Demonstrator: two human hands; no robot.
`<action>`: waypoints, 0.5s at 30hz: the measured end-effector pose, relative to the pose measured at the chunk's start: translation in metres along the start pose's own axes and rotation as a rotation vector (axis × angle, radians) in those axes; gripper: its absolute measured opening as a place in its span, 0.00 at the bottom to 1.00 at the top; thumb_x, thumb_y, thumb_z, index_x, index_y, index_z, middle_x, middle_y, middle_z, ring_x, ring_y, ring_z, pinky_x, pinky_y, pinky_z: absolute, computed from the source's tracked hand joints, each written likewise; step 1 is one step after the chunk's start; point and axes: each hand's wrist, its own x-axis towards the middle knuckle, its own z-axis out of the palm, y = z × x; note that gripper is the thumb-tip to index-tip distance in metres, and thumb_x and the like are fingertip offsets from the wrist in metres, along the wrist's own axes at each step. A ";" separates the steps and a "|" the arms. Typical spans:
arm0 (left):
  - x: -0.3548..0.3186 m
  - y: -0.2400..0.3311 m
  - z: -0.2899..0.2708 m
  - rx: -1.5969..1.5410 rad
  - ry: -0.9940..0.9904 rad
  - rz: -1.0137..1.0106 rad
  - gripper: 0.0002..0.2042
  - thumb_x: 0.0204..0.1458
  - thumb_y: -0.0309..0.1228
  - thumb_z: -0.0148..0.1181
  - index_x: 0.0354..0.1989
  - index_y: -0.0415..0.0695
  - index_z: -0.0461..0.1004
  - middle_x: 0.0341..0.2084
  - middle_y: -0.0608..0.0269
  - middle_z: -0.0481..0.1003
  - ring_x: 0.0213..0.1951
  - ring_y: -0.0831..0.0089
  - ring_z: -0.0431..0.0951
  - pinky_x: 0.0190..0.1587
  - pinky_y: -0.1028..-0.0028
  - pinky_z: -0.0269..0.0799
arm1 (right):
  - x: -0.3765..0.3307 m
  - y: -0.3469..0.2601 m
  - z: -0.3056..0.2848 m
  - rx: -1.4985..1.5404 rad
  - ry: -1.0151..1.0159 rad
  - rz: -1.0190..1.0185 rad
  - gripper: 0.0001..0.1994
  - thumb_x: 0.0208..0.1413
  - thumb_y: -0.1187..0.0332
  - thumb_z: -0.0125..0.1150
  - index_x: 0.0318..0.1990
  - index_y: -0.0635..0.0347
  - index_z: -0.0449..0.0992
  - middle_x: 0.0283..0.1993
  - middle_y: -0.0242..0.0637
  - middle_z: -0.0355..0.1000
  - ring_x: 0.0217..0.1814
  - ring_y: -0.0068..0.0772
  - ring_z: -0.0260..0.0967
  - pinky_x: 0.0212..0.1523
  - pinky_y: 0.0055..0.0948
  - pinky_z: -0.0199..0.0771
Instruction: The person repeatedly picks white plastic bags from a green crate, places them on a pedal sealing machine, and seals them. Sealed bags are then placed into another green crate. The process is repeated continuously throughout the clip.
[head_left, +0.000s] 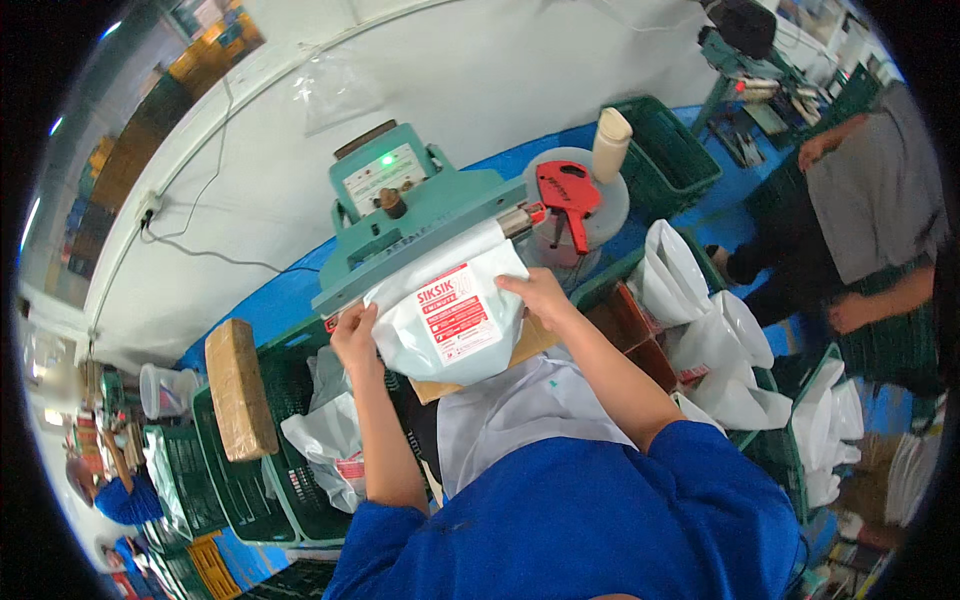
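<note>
Both hands grip white pouch (447,320): left hand (356,340) pinching its left edge, right hand (538,297) closed on upper right corner. Pouch top tucked under jaw of green heat sealer (420,225). Risk: crooked seam if top skews or bunches; fingertips near hot bar. Pouch mouth hidden inside jaw; contents unclear.

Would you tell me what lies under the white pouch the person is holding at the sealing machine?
A brown board shows beneath the white pouch, jutting past its lower edges. The pouch covers the board's middle, and its top edge is hidden in the green sealing machine.
</note>
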 end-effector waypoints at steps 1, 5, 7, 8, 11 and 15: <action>-0.013 0.007 -0.006 -0.018 -0.090 0.138 0.08 0.42 0.22 0.66 0.31 0.35 0.77 0.22 0.69 0.72 0.24 0.82 0.67 0.30 0.82 0.60 | 0.000 0.001 -0.001 0.019 -0.016 0.006 0.20 0.47 0.62 0.65 0.41 0.70 0.74 0.35 0.43 0.74 0.30 0.33 0.74 0.25 0.33 0.74; -0.054 0.042 -0.038 -0.157 -0.195 0.396 0.14 0.41 0.12 0.55 0.39 0.35 0.71 0.39 0.59 0.69 0.39 0.75 0.69 0.39 0.77 0.65 | -0.003 0.001 -0.003 0.061 -0.049 -0.036 0.20 0.46 0.62 0.66 0.41 0.70 0.74 0.35 0.43 0.74 0.29 0.33 0.73 0.26 0.34 0.74; -0.069 0.033 -0.033 -0.166 -0.260 0.292 0.26 0.52 0.21 0.53 0.60 0.36 0.56 0.56 0.51 0.63 0.54 0.63 0.66 0.57 0.65 0.60 | -0.008 -0.001 0.002 0.063 -0.031 -0.071 0.18 0.47 0.60 0.65 0.39 0.67 0.77 0.32 0.39 0.75 0.29 0.31 0.72 0.26 0.34 0.71; -0.075 0.023 -0.027 -0.187 -0.209 0.120 0.23 0.51 0.24 0.55 0.56 0.33 0.60 0.52 0.50 0.66 0.51 0.62 0.68 0.54 0.66 0.62 | -0.013 -0.003 0.005 0.067 -0.046 -0.126 0.17 0.47 0.60 0.65 0.37 0.67 0.78 0.30 0.38 0.75 0.29 0.29 0.71 0.26 0.31 0.70; -0.085 0.004 -0.021 -0.140 0.028 -0.028 0.21 0.52 0.32 0.57 0.49 0.28 0.65 0.45 0.47 0.70 0.46 0.61 0.71 0.49 0.66 0.66 | -0.034 -0.014 0.041 -0.080 -0.014 -0.362 0.18 0.46 0.56 0.62 0.31 0.67 0.78 0.25 0.44 0.74 0.27 0.31 0.71 0.31 0.34 0.69; -0.089 0.031 -0.063 0.137 0.294 0.223 0.24 0.55 0.41 0.53 0.49 0.28 0.66 0.44 0.42 0.70 0.42 0.57 0.73 0.45 0.61 0.70 | -0.070 -0.036 0.089 -0.033 -0.199 -0.532 0.18 0.48 0.57 0.59 0.31 0.69 0.76 0.25 0.51 0.72 0.27 0.37 0.71 0.31 0.38 0.69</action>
